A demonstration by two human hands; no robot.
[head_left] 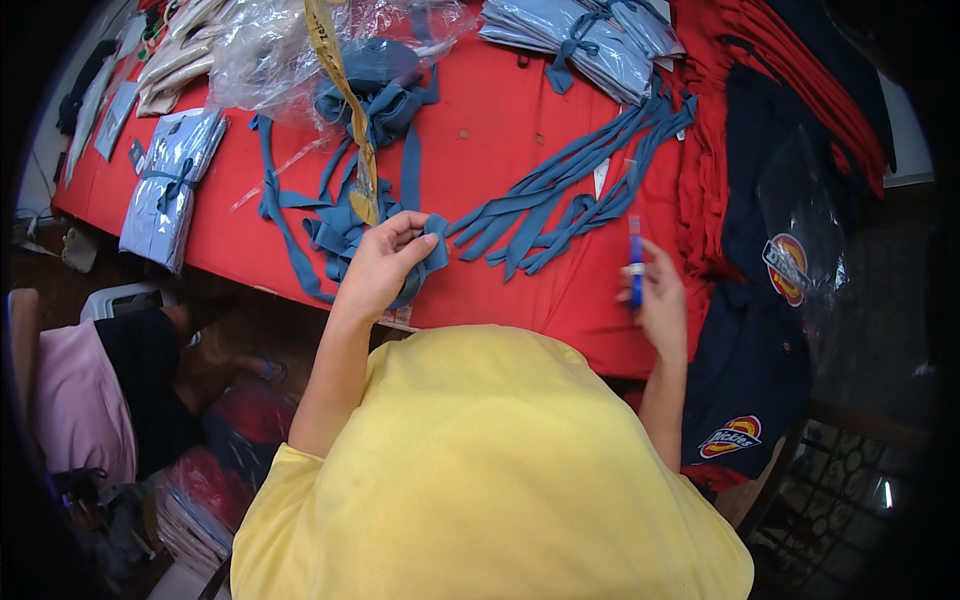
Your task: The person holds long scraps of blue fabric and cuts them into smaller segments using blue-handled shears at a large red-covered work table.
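Observation:
My left hand point(378, 262) is closed, pinching a folded blue fabric strip point(434, 243) between thumb and fingers near the table's front edge. Loose lengths of the same blue fabric point(335, 232) lie tangled beside and beyond that hand. My right hand point(660, 305), slightly blurred, grips a slim blue tool with a thin pale tip, which looks like a utility knife point(636, 268). It is held upright over the right part of the red-covered table point(480, 130). Between the hands, a bunch of cut blue strips point(560, 200) fans out across the red cloth.
Bagged light-blue garments tied with blue strips stand as a bundle point(172, 185) at left and a stack point(590, 40) at the back. Yellowish tape point(342, 85) hangs before clear plastic point(265, 65). Dark navy garments point(750, 360) drape at right. A person in pink point(75, 400) is at left.

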